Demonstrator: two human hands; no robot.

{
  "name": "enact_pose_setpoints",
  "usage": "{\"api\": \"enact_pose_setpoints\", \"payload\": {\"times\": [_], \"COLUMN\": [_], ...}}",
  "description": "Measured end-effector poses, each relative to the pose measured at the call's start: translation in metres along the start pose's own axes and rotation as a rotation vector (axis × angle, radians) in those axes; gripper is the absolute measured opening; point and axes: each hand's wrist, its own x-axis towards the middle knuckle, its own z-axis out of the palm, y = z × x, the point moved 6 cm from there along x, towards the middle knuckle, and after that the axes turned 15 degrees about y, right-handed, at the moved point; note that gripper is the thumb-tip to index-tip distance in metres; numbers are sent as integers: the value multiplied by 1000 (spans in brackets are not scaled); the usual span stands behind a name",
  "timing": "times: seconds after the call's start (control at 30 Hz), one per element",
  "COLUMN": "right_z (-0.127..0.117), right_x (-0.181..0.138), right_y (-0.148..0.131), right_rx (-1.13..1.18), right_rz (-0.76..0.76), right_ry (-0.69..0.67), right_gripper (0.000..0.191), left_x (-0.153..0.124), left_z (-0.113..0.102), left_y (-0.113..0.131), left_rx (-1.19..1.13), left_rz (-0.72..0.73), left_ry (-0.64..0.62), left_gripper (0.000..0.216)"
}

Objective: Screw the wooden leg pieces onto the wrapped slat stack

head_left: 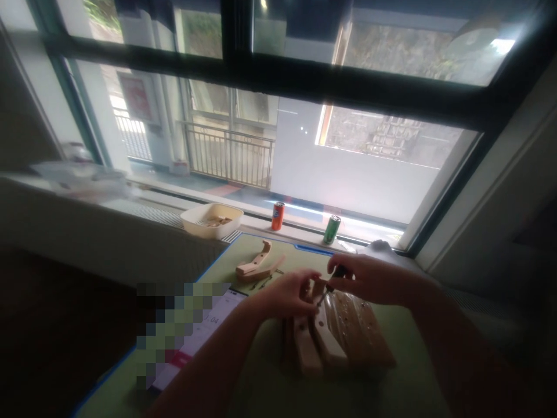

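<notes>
My right hand (pixel 354 273) is closed around the dark handle of a screwdriver (pixel 322 298), whose shaft slants down and left to a pale curved wooden piece (pixel 329 339). With fingers curled, my left hand (pixel 296 293) grips the upper part of that piece beside the screwdriver tip. Any screw there is too small to make out. A second curved wooden piece (pixel 308 350) with a hole lies to its left. Right of them is a brown slatted wooden panel (pixel 363 328) with small holes. More curved wooden parts (pixel 256 264) lie farther back, near several thin screws (pixel 261 283).
A phone (pixel 213 319) lies on the green table mat (pixel 261 383), left of my forearm. On the windowsill stand a cream plastic basin (pixel 191 223) with small pieces inside, an orange can (pixel 277 216) and a green can (pixel 332 230). A large window rises behind.
</notes>
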Motion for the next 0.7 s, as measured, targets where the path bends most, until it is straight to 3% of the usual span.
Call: {"api": "enact_pose_setpoints", "payload": {"times": [0.23, 0.37, 0.53, 0.7], "right_z": [5, 14, 12, 0], "right_x": [4, 12, 14, 3], "right_y": [20, 33, 36, 28], "right_rx": [83, 125, 35, 52], "right_rz": [-42, -103, -180, -286], "right_ry": [109, 148, 209, 149], "right_gripper": [33, 25, 38, 45], "left_x": [-3, 1, 7, 1], "left_z": [-8, -4, -3, -8], "left_y": [8, -1, -8, 8], "left_rx": [148, 106, 104, 208], "left_rz": [-7, -60, -46, -50], "left_ry": [61, 13, 10, 64], "left_gripper": [77, 68, 53, 78]}}
